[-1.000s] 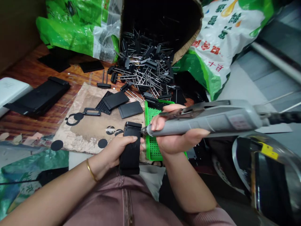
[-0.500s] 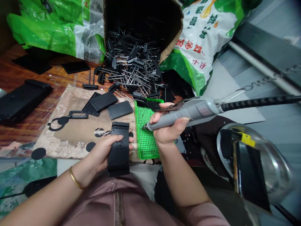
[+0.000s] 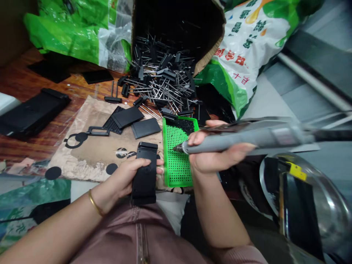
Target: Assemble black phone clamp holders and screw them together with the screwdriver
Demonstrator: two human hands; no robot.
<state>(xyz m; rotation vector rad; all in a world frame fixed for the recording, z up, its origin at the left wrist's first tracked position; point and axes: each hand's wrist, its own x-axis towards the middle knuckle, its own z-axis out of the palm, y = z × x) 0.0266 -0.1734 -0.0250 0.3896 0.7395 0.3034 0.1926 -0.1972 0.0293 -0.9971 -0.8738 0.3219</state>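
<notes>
My left hand (image 3: 130,176) grips a black rectangular plastic part (image 3: 145,179), thumb on top and fingertips showing past its right edge. A grey electric screwdriver (image 3: 220,142) lies in the closed grasp of my right hand (image 3: 213,156). Its tip is over a green perforated tray (image 3: 178,176), whose far end holds many small black screws (image 3: 187,125). Whether the tip carries a screw is too small to tell. Flat black plates (image 3: 145,128) and a small black frame (image 3: 98,131) rest on a worn brown board (image 3: 90,157).
Behind the tray, black pieces with metal rods (image 3: 167,86) spill from an open cardboard box (image 3: 210,51). Green and white bags (image 3: 244,47) flank it. A larger black part (image 3: 35,110) lies at the left. At the right is a shiny metal bowl (image 3: 327,190).
The view has shifted, so most things appear farther right. The screwdriver has swung to lie more level, its tip still over the green tray. My left hand keeps its grip on the black part.
</notes>
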